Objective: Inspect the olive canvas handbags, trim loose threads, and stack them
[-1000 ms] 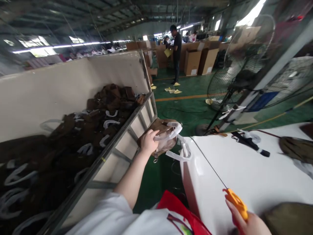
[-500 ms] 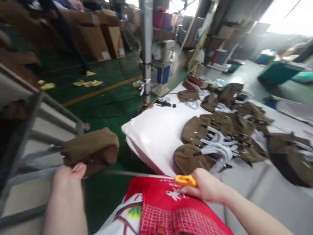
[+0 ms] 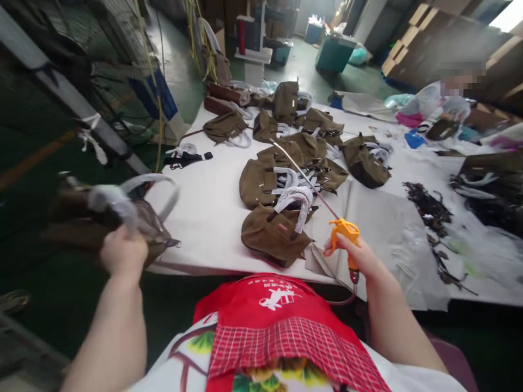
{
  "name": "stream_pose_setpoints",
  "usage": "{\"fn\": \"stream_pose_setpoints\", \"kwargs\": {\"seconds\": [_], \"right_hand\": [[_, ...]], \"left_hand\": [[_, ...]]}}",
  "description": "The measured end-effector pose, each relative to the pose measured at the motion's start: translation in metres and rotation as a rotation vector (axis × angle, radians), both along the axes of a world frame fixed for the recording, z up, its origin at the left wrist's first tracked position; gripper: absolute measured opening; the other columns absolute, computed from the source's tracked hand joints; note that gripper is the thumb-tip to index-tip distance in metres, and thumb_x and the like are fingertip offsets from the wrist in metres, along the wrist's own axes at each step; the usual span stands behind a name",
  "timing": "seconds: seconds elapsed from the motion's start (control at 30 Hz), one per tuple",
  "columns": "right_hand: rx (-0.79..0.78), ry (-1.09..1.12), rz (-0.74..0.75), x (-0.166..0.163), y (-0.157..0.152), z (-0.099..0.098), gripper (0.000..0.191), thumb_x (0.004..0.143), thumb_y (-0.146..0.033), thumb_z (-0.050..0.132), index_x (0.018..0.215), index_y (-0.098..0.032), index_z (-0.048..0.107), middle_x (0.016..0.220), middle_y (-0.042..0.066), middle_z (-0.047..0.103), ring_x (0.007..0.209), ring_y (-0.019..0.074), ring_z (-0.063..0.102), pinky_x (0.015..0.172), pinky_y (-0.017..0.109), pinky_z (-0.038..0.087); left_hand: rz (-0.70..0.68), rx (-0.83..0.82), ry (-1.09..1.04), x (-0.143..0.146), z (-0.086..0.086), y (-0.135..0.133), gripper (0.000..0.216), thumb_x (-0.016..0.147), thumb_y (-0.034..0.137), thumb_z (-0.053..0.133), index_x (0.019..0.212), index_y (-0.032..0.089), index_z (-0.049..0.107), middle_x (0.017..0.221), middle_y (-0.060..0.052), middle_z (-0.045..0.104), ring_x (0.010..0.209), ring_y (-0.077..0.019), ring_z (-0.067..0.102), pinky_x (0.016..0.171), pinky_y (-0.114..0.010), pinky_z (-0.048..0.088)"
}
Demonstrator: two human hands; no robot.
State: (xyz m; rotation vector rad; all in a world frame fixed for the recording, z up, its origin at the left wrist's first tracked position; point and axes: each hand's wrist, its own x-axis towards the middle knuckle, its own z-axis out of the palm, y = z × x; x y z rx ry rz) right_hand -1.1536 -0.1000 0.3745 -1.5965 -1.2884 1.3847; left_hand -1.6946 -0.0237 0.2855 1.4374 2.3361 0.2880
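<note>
My left hand [image 3: 125,253] is closed on a brown handbag [image 3: 151,220] at the table's left edge; motion smears the bag, and its wrapped handles stick up above my fist. In my right hand [image 3: 362,256] is an orange air blow gun [image 3: 345,234], gripped by its handle. Its long thin nozzle points forward and left over the bags, and a hose runs from its base. Just left of the gun lies another brown handbag [image 3: 273,234] with white-wrapped handles. Behind it, several similar bags [image 3: 290,155] are heaped together.
The white-covered table [image 3: 196,218] spreads ahead. A tangle of dark straps [image 3: 433,218] and clear plastic [image 3: 486,256] lie on its right side. A metal post [image 3: 77,98] slants at the left. At the far right sits another person [image 3: 453,81], beyond more bags.
My view has swung right toward the table. The bag in my left hand has come from beside the rack to the table edge, handles now upward. The blow gun has turned from pointing left to pointing forward.
</note>
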Motion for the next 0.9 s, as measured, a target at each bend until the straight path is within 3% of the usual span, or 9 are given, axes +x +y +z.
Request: {"fn": "stream_pose_setpoints", "kwargs": {"seconds": [0.1, 0.17, 0.23, 0.37, 0.5, 0.57, 0.63, 0.77, 0.9], "right_hand": [[0.027, 0.009, -0.178, 0.023, -0.019, -0.010, 0.052, 0.080, -0.067, 0.061, 0.081, -0.015, 0.068, 0.071, 0.009, 0.072, 0.071, 0.0244, 0.070, 0.079, 0.042, 0.056], [0.038, 0.023, -0.315, 0.033, -0.029, -0.019, 0.050, 0.080, -0.065, 0.061, 0.082, -0.016, 0.068, 0.073, 0.009, 0.072, 0.071, 0.0247, 0.071, 0.079, 0.043, 0.057], [0.050, 0.039, -0.450, 0.039, -0.036, -0.027, 0.048, 0.080, -0.064, 0.062, 0.083, -0.016, 0.066, 0.074, 0.008, 0.072, 0.070, 0.0239, 0.071, 0.078, 0.043, 0.058], [0.074, 0.067, -0.592, 0.045, -0.042, -0.037, 0.045, 0.079, -0.063, 0.064, 0.082, -0.018, 0.064, 0.076, 0.006, 0.072, 0.068, 0.0215, 0.071, 0.078, 0.041, 0.059], [0.070, 0.052, -0.594, 0.059, -0.046, -0.045, 0.045, 0.083, -0.063, 0.059, 0.083, -0.018, 0.065, 0.074, 0.007, 0.073, 0.071, 0.0223, 0.072, 0.082, 0.041, 0.058], [0.068, 0.047, -0.602, 0.070, -0.044, -0.052, 0.047, 0.082, -0.064, 0.059, 0.083, -0.018, 0.065, 0.074, 0.007, 0.073, 0.071, 0.0228, 0.073, 0.082, 0.041, 0.058], [0.053, 0.064, -0.604, 0.080, -0.032, -0.061, 0.050, 0.077, -0.066, 0.063, 0.082, -0.017, 0.065, 0.074, 0.007, 0.073, 0.070, 0.0237, 0.073, 0.079, 0.042, 0.059], [0.044, -0.024, -0.522, 0.081, 0.027, -0.072, 0.060, 0.071, -0.075, 0.059, 0.078, -0.016, 0.065, 0.075, 0.011, 0.073, 0.072, 0.0279, 0.073, 0.079, 0.047, 0.059], [0.255, -0.360, -0.453, 0.044, 0.095, -0.055, 0.050, 0.067, -0.056, 0.072, 0.095, -0.015, 0.067, 0.110, 0.018, 0.069, 0.108, 0.0345, 0.064, 0.098, 0.053, 0.048]], "left_hand": [[-0.235, -0.047, -0.002, 0.062, -0.021, 0.040, 0.059, 0.072, 0.045, 0.065, 0.117, 0.008, 0.058, 0.107, -0.019, 0.065, 0.108, -0.0397, 0.061, 0.092, -0.047, 0.048], [-0.422, -0.004, -0.089, 0.119, -0.036, 0.053, 0.055, 0.078, 0.043, 0.062, 0.122, 0.010, 0.057, 0.117, -0.019, 0.064, 0.104, -0.0312, 0.065, 0.093, -0.039, 0.049], [-0.557, -0.032, -0.146, 0.176, -0.051, 0.058, 0.064, 0.076, 0.047, 0.065, 0.126, 0.009, 0.053, 0.121, -0.022, 0.063, 0.111, -0.0331, 0.062, 0.097, -0.039, 0.046], [-0.488, -0.179, -0.280, 0.249, -0.078, 0.062, 0.078, 0.058, 0.044, 0.083, 0.122, 0.009, 0.054, 0.124, -0.025, 0.062, 0.115, -0.0364, 0.060, 0.094, -0.039, 0.047], [-0.489, -0.183, -0.448, 0.255, -0.084, 0.059, 0.043, 0.072, 0.037, 0.071, 0.108, 0.014, 0.064, 0.107, -0.014, 0.072, 0.099, -0.0279, 0.067, 0.085, -0.034, 0.051], [-0.532, -0.110, -0.539, 0.242, -0.069, 0.055, 0.033, 0.080, 0.038, 0.062, 0.105, 0.016, 0.066, 0.105, -0.009, 0.073, 0.098, -0.0251, 0.067, 0.086, -0.033, 0.051], [-0.624, 0.008, -0.651, 0.223, -0.040, 0.051, 0.031, 0.083, 0.039, 0.057, 0.102, 0.017, 0.068, 0.102, -0.006, 0.073, 0.096, -0.0231, 0.066, 0.086, -0.033, 0.051], [-0.899, 0.153, -0.658, 0.177, 0.043, 0.047, 0.025, 0.083, 0.033, 0.057, 0.094, 0.018, 0.072, 0.089, -0.003, 0.070, 0.085, -0.0187, 0.063, 0.080, -0.028, 0.049], [-0.991, 0.133, -0.566, 0.132, 0.122, 0.046, 0.018, 0.081, 0.028, 0.059, 0.088, 0.018, 0.072, 0.082, -0.002, 0.066, 0.079, -0.0156, 0.061, 0.075, -0.024, 0.047]]}}
